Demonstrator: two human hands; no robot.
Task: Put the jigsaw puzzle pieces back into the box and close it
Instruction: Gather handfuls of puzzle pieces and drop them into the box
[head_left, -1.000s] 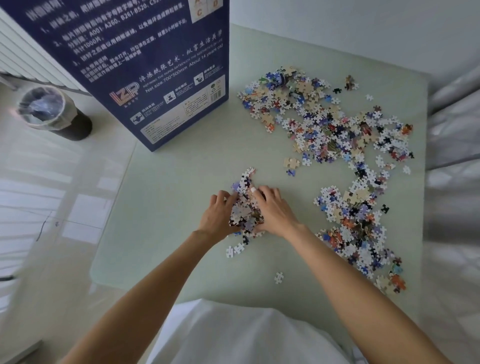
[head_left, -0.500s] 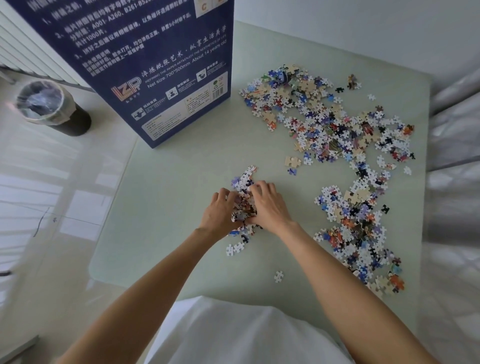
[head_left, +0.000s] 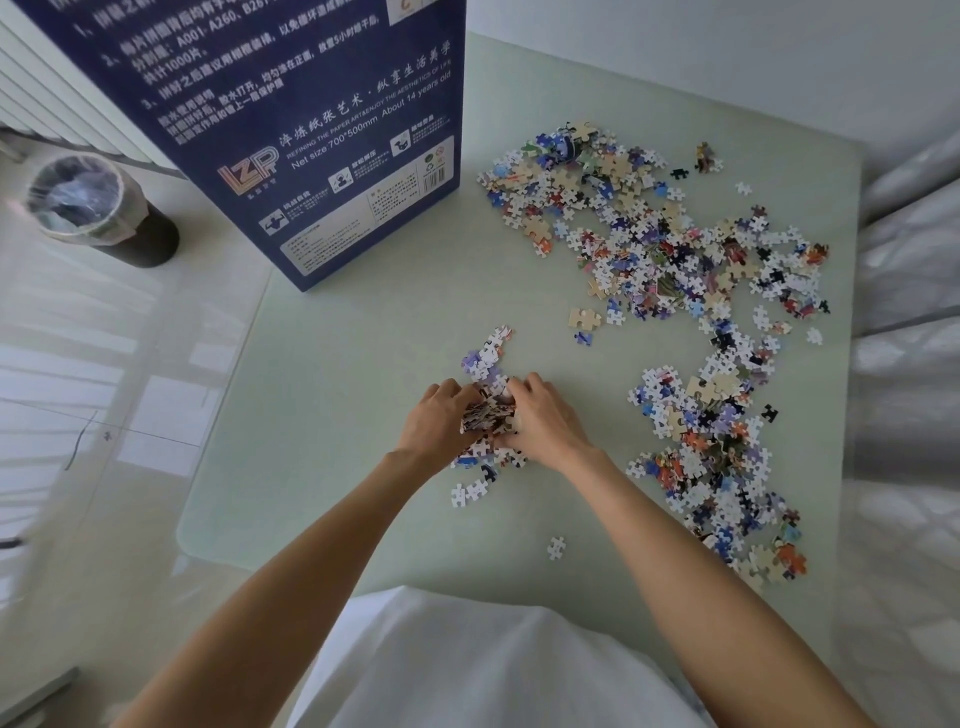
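Cupping a small heap of puzzle pieces (head_left: 488, 415) between them, our two hands meet at the middle of the pale green desk (head_left: 332, 395). We hold the left hand (head_left: 441, 423) with its fingers curled round the heap's left side, and the right hand (head_left: 543, 421) curls in from the other side, so both are grasping pieces; both forearms reach straight out from our white shirt (head_left: 488, 670). A few loose pieces lie just beyond the fingers and just under the wrists, and one single piece (head_left: 556, 547) sits alone nearer to us. We see one big scatter of pieces (head_left: 675, 291) across the desk's right half, too many to count. One dark blue box (head_left: 291, 114) stands upright at the desk's far left corner, well apart from the hands. One lined bin (head_left: 98, 208) stands on the floor to the left.
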